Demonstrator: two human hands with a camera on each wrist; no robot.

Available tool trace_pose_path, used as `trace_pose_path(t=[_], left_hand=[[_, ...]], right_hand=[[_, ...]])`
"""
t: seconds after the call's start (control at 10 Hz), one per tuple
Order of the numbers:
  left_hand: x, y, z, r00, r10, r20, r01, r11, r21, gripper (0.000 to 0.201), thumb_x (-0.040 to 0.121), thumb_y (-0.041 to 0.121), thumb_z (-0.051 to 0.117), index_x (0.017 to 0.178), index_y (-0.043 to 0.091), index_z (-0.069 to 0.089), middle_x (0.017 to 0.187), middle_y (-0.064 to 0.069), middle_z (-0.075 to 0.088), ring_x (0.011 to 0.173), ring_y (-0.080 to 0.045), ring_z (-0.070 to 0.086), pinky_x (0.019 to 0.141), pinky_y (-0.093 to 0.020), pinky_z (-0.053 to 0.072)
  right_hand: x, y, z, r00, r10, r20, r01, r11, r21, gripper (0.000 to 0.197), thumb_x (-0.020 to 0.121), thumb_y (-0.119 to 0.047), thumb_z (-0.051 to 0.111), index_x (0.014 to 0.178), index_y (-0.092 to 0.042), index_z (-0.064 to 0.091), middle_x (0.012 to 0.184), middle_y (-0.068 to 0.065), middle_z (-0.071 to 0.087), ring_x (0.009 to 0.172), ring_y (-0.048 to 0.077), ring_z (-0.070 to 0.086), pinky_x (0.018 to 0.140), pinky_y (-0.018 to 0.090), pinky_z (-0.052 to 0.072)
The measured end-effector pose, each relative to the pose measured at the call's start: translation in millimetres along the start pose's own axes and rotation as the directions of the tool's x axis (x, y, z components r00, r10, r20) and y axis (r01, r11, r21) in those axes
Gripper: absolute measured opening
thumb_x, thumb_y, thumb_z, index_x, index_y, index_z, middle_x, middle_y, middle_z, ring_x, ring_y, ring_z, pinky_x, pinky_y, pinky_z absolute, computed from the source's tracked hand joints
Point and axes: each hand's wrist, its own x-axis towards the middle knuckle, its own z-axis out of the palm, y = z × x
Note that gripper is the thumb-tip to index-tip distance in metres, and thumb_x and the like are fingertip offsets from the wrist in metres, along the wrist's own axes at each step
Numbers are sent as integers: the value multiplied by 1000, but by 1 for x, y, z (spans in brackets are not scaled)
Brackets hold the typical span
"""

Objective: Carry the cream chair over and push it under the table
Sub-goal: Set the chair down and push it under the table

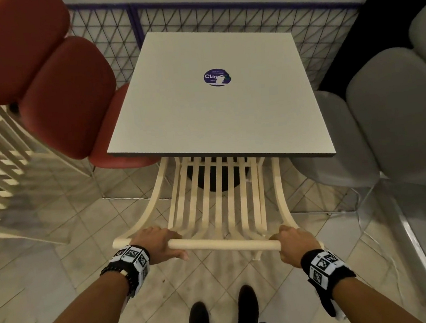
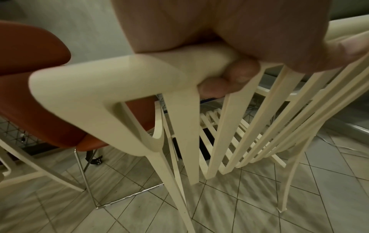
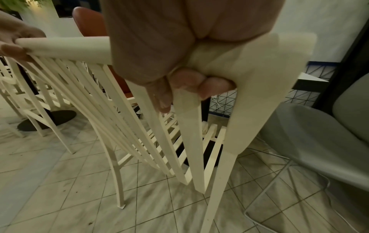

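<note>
the cream chair [image 1: 220, 202] stands at the near edge of the table [image 1: 217, 101], its slatted seat already gone beneath the tabletop while the slatted back and top rail lean toward the person. judging by that, the carrying is over and the push is well along; what seems left is a last short slide, if any, and letting go. the wrist views show the rear legs close to or on the tiled floor [image 1: 62, 277], though whether they bear weight i cannot tell.

the chair faces the table, seat forward, back toward the person. its top rail runs parallel to the table's near edge, and the back slats run from rail down and away under that edge.

the left hand [image 1: 157, 243] is wrapped round the rail near its left end, fingers curled underneath; the right hand [image 1: 295, 245] grasps the rail near its right end the same way.

a red padded chair [image 1: 53, 85] sits at the table's left edge, a grey chair [image 1: 388, 120] at its right edge, and a purple sticker [image 1: 217, 77] lies on the tabletop.
</note>
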Motion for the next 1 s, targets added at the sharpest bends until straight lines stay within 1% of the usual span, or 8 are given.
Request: trace_pose_path(t=[0.1,0.2,0.3,0.4,0.6,0.8,0.9,1.0], left_hand=[[2,0,2,1000,2,-11,-2,1000,3,82,50,99,37,111,49,61,95,12,70,89,-13,62,78,-33,47],[0,2,5,1000,6,-31,-5,1000,15,71,57,93,44,107,46,63,91,11,71,86,-13,63,74,-31,46],[0,0,4,999,24,-42,-23,1000,11,69,59,92,46,105,45,65,88,10,71,84,-12,64,73,-29,46],[1,0,2,999,34,-30,-34,999,17,71,58,93,47,106,44,65,88,10,72,84,-12,65,75,-31,49],[4,-1,4,999,25,-29,-25,1000,-1,74,53,94,48,104,44,66,88,11,72,84,-11,65,75,-31,50],[-2,1,8,996,-11,-89,14,999,35,65,63,89,50,107,43,64,93,11,71,87,-12,65,74,-30,43],[-8,5,15,978,-27,-205,50,993,107,56,75,80,47,111,40,61,102,10,67,96,-14,62,83,-34,42],[-18,2,38,916,-27,-401,61,995,73,49,83,69,42,117,39,59,104,10,63,97,-17,58,89,-38,41]], right_hand=[[-2,0,-2,1000,4,-3,-4,1000,8,39,83,-22,57,119,-39,59,109,-3,57,99,27,61,83,42,53],[-5,-1,-3,1000,14,-3,-14,1000,6,40,83,-22,57,119,-40,58,101,-5,54,99,25,61,81,41,52],[-4,-2,-3,1000,25,-14,-25,1000,11,40,84,-21,57,119,-40,59,101,-4,54,99,25,60,81,41,51],[-4,-3,-3,999,29,-14,-29,1000,9,40,84,-22,57,120,-39,59,109,-2,57,100,25,59,81,40,50],[-4,-5,0,998,47,-29,-47,999,5,38,84,-22,59,119,-37,60,110,-3,56,99,25,60,80,38,50],[-11,-8,-5,997,66,-43,-63,997,51,30,85,-26,61,115,-30,62,112,-1,57,101,25,60,83,39,52],[-23,-3,-11,999,35,-11,-33,986,165,36,84,-38,67,118,-27,61,114,-1,57,102,21,59,91,36,50],[-46,13,-43,997,31,-73,-5,945,326,32,88,-36,64,118,-25,61,113,-3,60,95,13,57,89,29,48]])
